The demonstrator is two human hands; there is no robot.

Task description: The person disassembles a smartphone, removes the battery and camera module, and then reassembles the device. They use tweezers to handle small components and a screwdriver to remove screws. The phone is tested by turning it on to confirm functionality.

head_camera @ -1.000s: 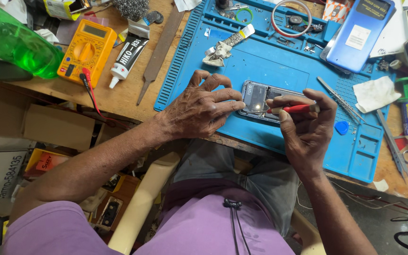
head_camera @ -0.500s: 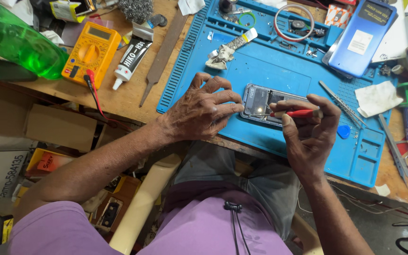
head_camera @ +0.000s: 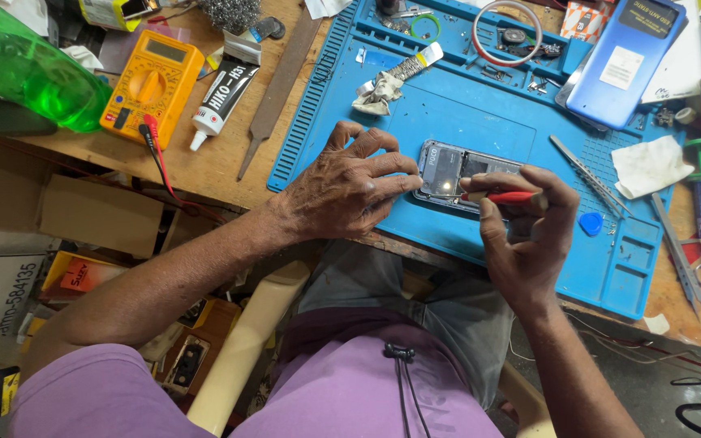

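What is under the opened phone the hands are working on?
The opened phone lies on the blue work mat. The left hand presses its edge, and the right hand holds a red screwdriver over it. The mat directly under the phone is hidden.

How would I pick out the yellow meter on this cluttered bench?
Start at the big blue work mat, then look left across the bare wood past the metal file and the black-and-white glue tube. The multimeter lies beside the green bottle: the only yellow box with a round dial.

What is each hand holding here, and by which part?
Right hand grips a red-handled screwdriver by its handle. Left hand presses fingertips on the opened phone at its left end.
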